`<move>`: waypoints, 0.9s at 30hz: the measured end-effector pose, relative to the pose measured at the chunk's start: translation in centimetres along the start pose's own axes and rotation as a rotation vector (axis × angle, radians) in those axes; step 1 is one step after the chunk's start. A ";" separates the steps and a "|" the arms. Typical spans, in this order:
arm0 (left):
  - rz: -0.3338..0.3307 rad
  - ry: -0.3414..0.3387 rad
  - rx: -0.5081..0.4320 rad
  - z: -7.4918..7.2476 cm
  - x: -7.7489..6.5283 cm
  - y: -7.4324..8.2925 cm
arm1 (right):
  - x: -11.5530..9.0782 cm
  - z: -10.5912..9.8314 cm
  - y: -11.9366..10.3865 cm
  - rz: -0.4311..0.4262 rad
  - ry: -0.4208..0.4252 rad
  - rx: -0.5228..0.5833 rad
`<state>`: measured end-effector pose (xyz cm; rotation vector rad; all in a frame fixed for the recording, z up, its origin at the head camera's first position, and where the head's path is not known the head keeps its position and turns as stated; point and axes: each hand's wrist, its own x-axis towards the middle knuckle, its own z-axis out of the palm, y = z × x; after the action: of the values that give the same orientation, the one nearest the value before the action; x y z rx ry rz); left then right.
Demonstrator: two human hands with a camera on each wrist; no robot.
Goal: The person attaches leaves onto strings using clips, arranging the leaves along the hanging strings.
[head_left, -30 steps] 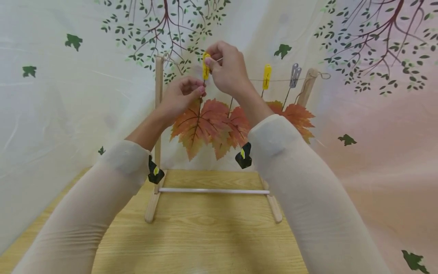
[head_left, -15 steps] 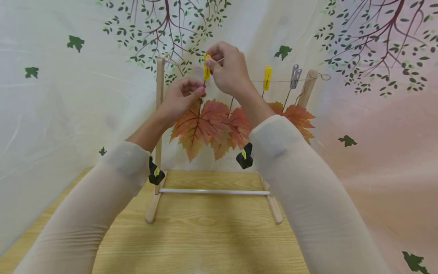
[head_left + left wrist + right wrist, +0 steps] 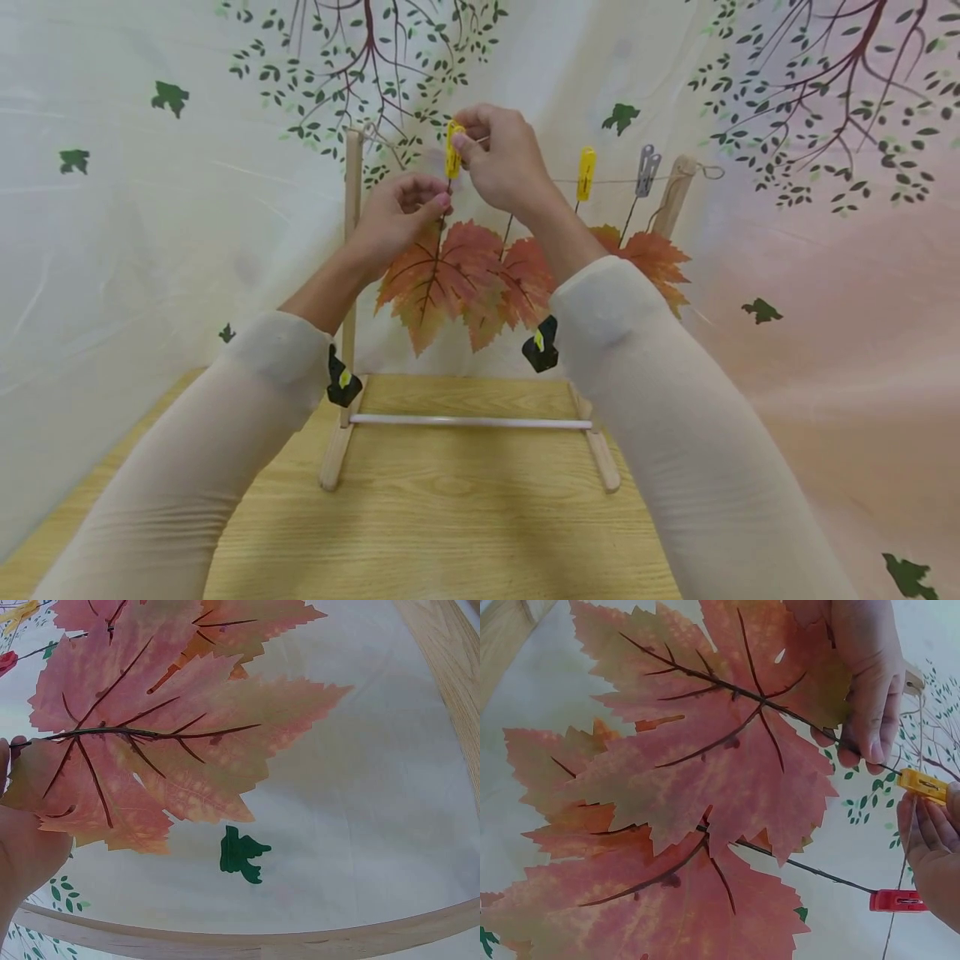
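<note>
In the head view my left hand (image 3: 399,215) pinches the dark stem of an orange-red artificial maple leaf (image 3: 431,279). Just above, my right hand (image 3: 504,157) holds a yellow clothespin (image 3: 453,152) between thumb and fingers. The right wrist view shows that yellow clothespin (image 3: 924,785) at the string, with the stem's end at its tip. Below it there, a red clothespin (image 3: 897,901) grips the stem of a second leaf (image 3: 667,900). The left wrist view has the held leaf (image 3: 150,750) spread out, with only part of my left hand (image 3: 30,851) showing at the edge.
The string (image 3: 562,180) runs between two wooden posts (image 3: 352,183). Farther right, another yellow clothespin (image 3: 586,173) and a grey clothespin (image 3: 647,171) hold more leaves (image 3: 656,258). A white rod (image 3: 468,421) joins the stand's feet on the wooden table (image 3: 450,517).
My right hand has dipped slightly at the clothespin. The left hand keeps its pinch on the stem, and the head view has shifted a little.
</note>
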<state>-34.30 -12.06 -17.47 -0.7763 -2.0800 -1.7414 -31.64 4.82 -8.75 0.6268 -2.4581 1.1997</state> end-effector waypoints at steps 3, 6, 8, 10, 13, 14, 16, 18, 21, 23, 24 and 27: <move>-0.001 -0.002 0.012 0.0 0.0 -0.1 | -0.1 0.0 0.1 0.003 -0.006 0.012; -0.002 -0.002 0.027 -0.1 0.0 -0.2 | -0.1 0.0 0.3 0.001 -0.006 0.022; -0.003 0.000 0.032 -0.1 -0.1 -0.2 | -0.1 -0.1 0.3 -0.001 -0.006 0.027; -0.002 0.002 0.035 -0.1 -0.1 -0.1 | -0.1 -0.1 0.3 -0.003 -0.004 0.032; 0.002 0.001 0.035 -0.2 -0.2 0.0 | -0.1 -0.1 0.3 -0.006 -0.004 0.038; 0.003 0.000 0.036 -0.2 -0.2 0.0 | -0.2 -0.1 0.3 -0.006 -0.003 0.039; 0.005 -0.002 0.037 -0.2 -0.2 -0.1 | -0.2 -0.2 0.3 -0.011 0.000 0.033; 0.004 -0.004 0.038 -0.3 -0.2 -0.1 | -0.2 -0.3 0.2 -0.014 0.002 0.024; 0.007 -0.005 0.045 -0.4 -0.3 -0.1 | -0.2 -0.5 0.1 -0.024 0.008 0.006; 0.009 -0.004 0.053 -0.4 -0.4 -0.1 | -0.3 -0.6 0.1 -0.035 0.010 -0.005; 0.011 -0.004 0.058 -0.5 -0.5 0.0 | -0.3 -0.7 0.1 -0.040 0.012 -0.010; 0.018 0.001 0.074 -0.6 -0.5 0.0 | -0.5 -0.9 -0.1 -0.060 0.020 -0.022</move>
<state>-33.93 -12.72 -17.67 -0.7695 -2.1169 -1.6456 -31.10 5.64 -8.39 0.6735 -2.4153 1.1487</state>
